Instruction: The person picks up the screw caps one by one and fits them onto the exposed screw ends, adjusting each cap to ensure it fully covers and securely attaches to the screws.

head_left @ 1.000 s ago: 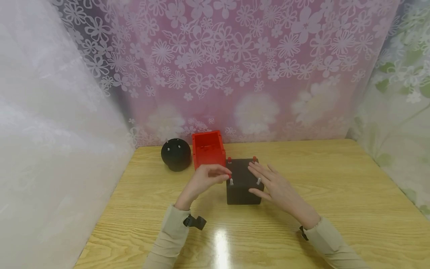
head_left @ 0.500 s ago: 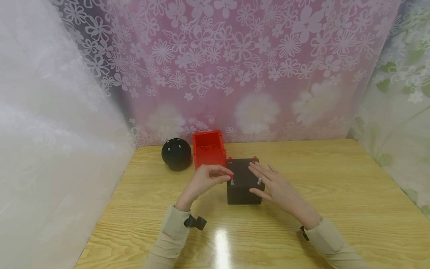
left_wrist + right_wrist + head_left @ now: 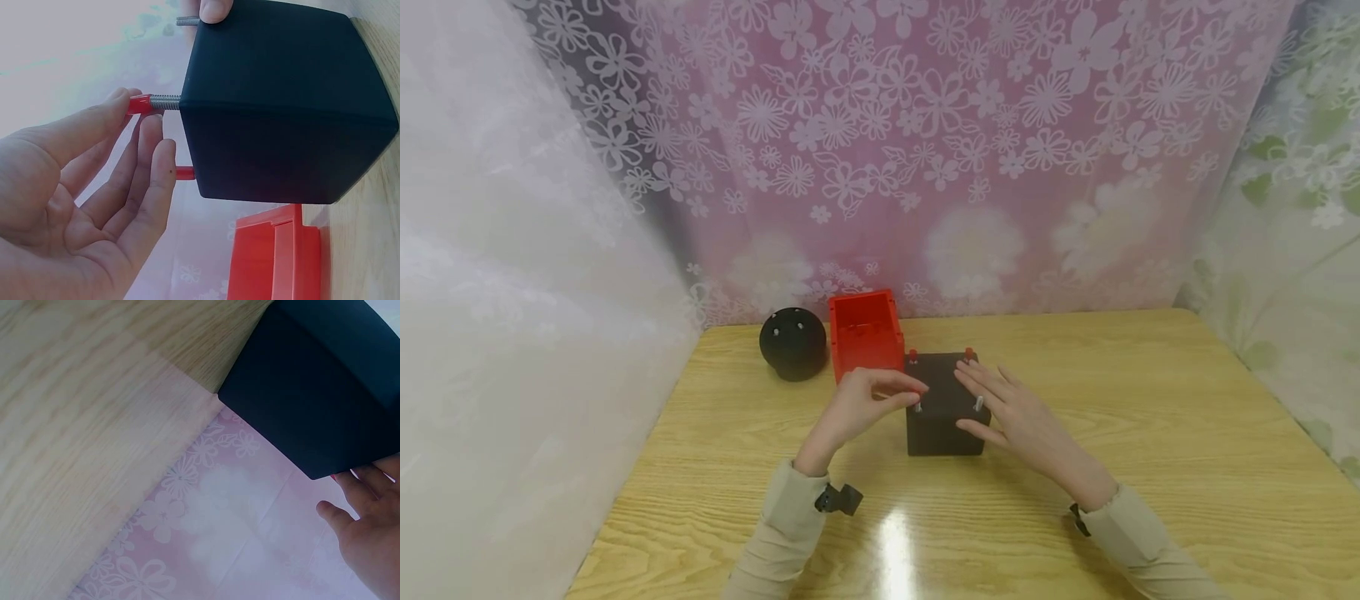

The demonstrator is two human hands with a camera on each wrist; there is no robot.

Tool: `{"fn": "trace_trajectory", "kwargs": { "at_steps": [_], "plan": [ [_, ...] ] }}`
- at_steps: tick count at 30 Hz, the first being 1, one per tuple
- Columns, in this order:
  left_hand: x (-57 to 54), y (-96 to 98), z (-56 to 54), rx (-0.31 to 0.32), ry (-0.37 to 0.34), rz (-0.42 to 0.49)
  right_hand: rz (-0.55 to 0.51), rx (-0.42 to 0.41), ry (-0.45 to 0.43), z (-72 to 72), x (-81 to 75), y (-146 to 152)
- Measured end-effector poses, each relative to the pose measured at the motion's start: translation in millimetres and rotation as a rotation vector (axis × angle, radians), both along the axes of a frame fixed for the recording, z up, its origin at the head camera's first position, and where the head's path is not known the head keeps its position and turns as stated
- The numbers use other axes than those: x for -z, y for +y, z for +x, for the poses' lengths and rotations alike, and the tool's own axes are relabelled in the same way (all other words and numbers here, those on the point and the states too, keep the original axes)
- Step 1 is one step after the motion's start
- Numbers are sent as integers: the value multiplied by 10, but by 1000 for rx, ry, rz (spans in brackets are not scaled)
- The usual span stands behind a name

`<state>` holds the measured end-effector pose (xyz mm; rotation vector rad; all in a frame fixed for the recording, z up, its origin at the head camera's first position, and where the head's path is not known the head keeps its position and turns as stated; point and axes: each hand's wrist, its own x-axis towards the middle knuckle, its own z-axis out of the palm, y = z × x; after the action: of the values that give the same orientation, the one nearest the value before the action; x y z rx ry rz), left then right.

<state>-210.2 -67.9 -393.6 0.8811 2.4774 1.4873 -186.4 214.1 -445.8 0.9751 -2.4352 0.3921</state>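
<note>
A black box-shaped block [image 3: 943,435] stands on the table with studs sticking up from its top corners. My left hand [image 3: 857,408] pinches a red cap [image 3: 140,104] between thumb and fingertips. That cap sits at the end of a threaded stud [image 3: 165,102] at the near left corner. Another red cap [image 3: 185,173] covers the far left stud, and one more [image 3: 969,354] is on the far right. The near right stud [image 3: 978,403] is bare metal. My right hand [image 3: 1018,417] rests on the block's right side, fingers extended over its top.
Left of the block lies a red bin [image 3: 867,350] with small red pieces inside, partly hidden by the left hand. Beside it is a rounded black object [image 3: 793,343] with small metal studs. The wooden table [image 3: 1112,375] meets a flowered curtain [image 3: 970,167] at the back.
My left fingertips have shifted slightly right over the near left stud, still pinching the red cap. The right hand and the block stay where they were.
</note>
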Motion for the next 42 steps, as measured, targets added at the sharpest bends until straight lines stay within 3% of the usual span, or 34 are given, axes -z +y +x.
{"fn": "trace_trajectory", "kwargs": {
  "at_steps": [17,39,42],
  "plan": [
    [-40,40,22,-64,111,-63,-28,-25,53,-22,15,-23],
    [-36,31,20,-46,95,-106,-22,-25,53,-22,9,-23],
    [-55,13,15,-70,97,-92,-24,-27,52,-21,11,-22]
  ]
}}
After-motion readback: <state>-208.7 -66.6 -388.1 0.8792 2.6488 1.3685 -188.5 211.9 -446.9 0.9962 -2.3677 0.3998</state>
